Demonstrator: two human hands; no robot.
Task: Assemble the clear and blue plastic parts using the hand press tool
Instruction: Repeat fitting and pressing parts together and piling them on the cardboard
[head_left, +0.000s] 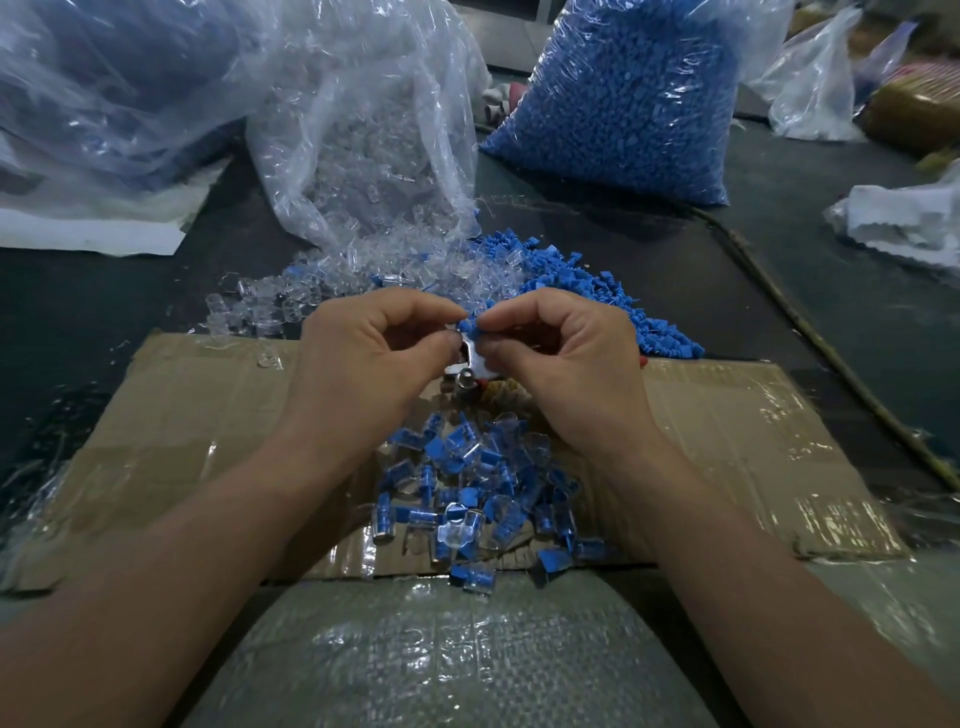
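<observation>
Left hand (374, 353) and right hand (561, 353) pinch one blue part (469, 326), lying crosswise between them (ends hidden)

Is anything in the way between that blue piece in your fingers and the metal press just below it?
Nothing visible. The left hand and right hand pinch the blue piece right over the metal press, and nothing shows between them. The joined pieces lie nearer, on the cardboard.

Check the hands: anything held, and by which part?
One small blue part, pinched at opposite ends between thumb and forefinger of the left hand and right hand, over the metal press tool. Whether a clear piece is attached cannot be told.
</observation>
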